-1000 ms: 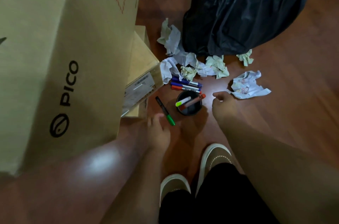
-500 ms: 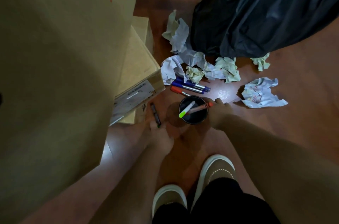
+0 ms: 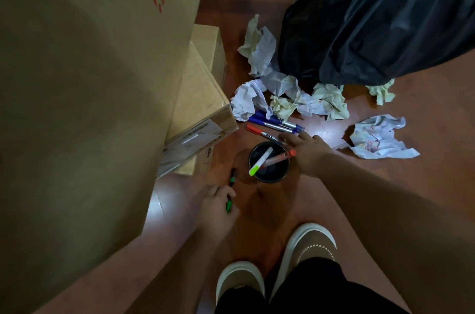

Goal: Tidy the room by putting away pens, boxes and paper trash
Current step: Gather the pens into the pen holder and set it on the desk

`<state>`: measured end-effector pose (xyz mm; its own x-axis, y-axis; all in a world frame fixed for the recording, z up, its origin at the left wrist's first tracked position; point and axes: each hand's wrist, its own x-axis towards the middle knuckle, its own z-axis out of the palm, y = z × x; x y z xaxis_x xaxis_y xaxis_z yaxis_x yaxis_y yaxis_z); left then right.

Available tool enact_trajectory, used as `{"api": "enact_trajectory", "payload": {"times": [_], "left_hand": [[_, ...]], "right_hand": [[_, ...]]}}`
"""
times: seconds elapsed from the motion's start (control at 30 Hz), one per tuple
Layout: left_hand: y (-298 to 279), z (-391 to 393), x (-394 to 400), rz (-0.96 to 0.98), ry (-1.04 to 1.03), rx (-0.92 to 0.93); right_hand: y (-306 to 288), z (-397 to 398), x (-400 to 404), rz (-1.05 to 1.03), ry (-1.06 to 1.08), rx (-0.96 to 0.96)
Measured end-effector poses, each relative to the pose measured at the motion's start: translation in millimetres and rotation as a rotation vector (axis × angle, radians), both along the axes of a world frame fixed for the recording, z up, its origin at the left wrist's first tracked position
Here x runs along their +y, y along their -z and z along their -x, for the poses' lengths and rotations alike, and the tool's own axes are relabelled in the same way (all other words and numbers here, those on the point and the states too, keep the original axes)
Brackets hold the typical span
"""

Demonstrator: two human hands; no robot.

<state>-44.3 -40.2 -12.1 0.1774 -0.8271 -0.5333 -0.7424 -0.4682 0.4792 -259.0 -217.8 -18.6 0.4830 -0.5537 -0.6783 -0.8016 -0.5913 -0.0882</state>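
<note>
pen cup sitting on floor, holding two markers | left hand pinching green marker just left of cup, likely bound for it | right hand reaching, fingers spread, onto red pen just beyond cup | blue pens, crumpled paper lying further out; cardboard boxes crowding left.

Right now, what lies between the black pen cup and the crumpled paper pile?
Head view: a red-capped marker and blue pens on the floor, the right hand touching the marker.
</note>
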Motion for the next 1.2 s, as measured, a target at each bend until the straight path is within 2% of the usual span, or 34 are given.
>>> {"api": "enact_trajectory", "payload": {"times": [0.07,0.27,0.33,0.43,0.57,0.67,0.8,0.9,0.93,1.0,1.07,1.1,1.2], "left_hand": [[-19,2,-6,0.156,-0.078,0.024],[-89,5,-41,0.555,-0.225,-0.054],[-106,11,-52,0.581,-0.310,0.015],[-108,22,-65,0.680,-0.203,0.088],[-79,35,-74,0.437,-0.047,0.087],[-65,39,-74,0.189,-0.136,0.157],[-51,31,-68,0.079,-0.435,0.231],[-51,30,-62,-0.016,-0.357,0.348],[-50,30,-60,-0.038,-0.323,0.375],[-45,30,-60,-0.049,-0.277,0.403],[-40,29,-61,-0.063,-0.296,0.441],[-39,29,-63,-0.086,-0.309,0.473],[-39,31,-69,-0.125,-0.251,0.514]], "right_hand": [[5,0,3,0.021,0.008,-0.021],[-6,41,20,0.105,0.325,-0.163],[-21,57,26,0.156,0.495,-0.281],[-52,67,32,0.330,0.714,-0.525],[-101,58,34,0.443,0.889,-0.741],[-118,47,39,0.453,0.868,-0.818],[-109,31,45,0.301,0.585,-0.693],[-94,18,41,0.105,0.466,-0.624],[-88,13,36,0.077,0.522,-0.663],[-78,6,22,0.102,0.773,-0.735],[-56,6,4,0.119,0.960,-0.662],[-42,9,-4,0.105,0.927,-0.562],[-10,7,-18,-0.006,0.622,-0.293]]}}
